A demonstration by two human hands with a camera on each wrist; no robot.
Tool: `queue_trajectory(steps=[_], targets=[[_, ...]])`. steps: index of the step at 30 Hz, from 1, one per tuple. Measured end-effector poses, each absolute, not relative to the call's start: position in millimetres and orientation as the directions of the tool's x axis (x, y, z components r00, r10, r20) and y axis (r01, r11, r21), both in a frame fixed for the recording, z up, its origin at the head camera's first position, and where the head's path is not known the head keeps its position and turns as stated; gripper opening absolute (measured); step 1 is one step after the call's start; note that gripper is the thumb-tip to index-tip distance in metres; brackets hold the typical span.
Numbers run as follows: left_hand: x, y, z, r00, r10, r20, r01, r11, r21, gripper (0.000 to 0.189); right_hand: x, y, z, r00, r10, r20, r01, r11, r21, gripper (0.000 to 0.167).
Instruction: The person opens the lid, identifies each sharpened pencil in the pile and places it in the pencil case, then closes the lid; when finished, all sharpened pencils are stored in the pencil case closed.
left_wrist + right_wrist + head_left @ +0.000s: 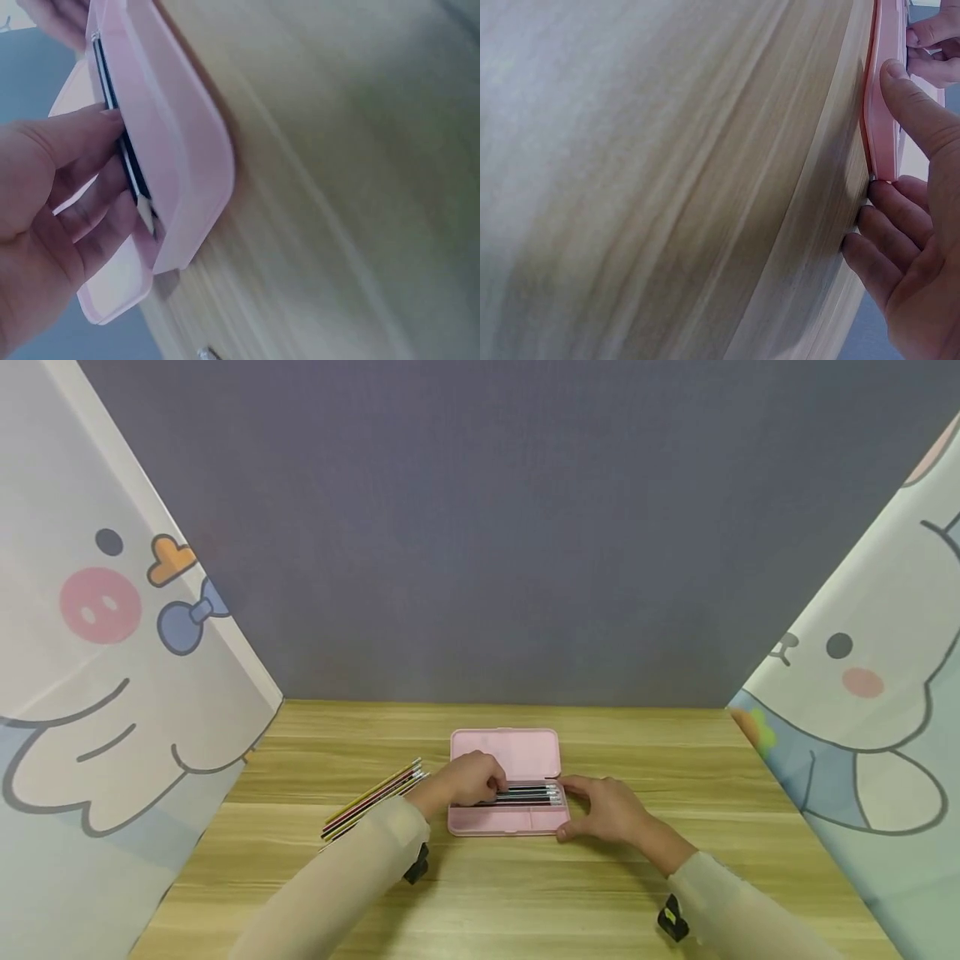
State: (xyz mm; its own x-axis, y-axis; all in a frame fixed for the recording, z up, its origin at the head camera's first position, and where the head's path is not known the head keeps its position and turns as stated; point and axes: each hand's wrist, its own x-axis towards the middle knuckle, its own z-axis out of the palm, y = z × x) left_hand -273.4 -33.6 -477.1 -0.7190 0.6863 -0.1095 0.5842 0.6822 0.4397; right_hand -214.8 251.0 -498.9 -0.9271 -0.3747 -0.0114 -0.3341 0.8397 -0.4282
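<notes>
An open pink pencil case (pixel 510 822) lies on the table, its lid (pixel 517 756) folded back. Several dark striped pencils (pixel 532 795) lie side by side in its long rear compartment. My left hand (pixel 474 779) reaches into that compartment with curled fingers. In the left wrist view its thumb and fingers pinch a dark pencil (pixel 120 124), whose sharpened tip points to the case's left end. My right hand (pixel 609 810) holds the case's right end, thumb at the front corner and fingers at the side; the right wrist view shows the thumb against the pink wall (pixel 887 112).
Several yellow, red and dark pencils (pixel 371 802) lie in a slanted bundle left of the case on the wooden table (pixel 510 902). A grey panel (pixel 480 543) stands behind the table, and cartoon-printed panels (pixel 60 693) flank it.
</notes>
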Motion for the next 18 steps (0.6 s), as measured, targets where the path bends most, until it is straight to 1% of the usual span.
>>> queue_trajectory(steps=[5, 8, 12, 15, 18], targets=[[-269, -30, -480, -0.735, 0.674, -0.073, 0.598, 0.695, 0.399, 0.019, -215, 253, -499, -0.926, -0.379, -0.007, -0.341, 0.841, -0.42, 0.092], [-265, -30, -482, -0.743, 0.666, -0.071, 0.598, 0.707, 0.376, 0.017, -215, 253, -498, -0.922, -0.387, -0.004, -0.351, 0.841, -0.411, 0.092], [-261, -31, -483, -0.759, 0.648, -0.058, 0.585, 0.719, 0.374, 0.013, -215, 253, -499, -0.921, -0.39, -0.01, -0.352, 0.84, -0.412, 0.093], [-259, -35, -483, -0.756, 0.654, -0.03, 0.594, 0.705, 0.389, 0.012, -215, 251, -499, -0.925, -0.38, -0.018, -0.338, 0.843, -0.419, 0.093], [-256, -42, -483, -0.74, 0.672, 0.007, 0.619, 0.677, 0.399, 0.014, -214, 250, -500, -0.926, -0.376, -0.019, -0.333, 0.843, -0.423, 0.093]])
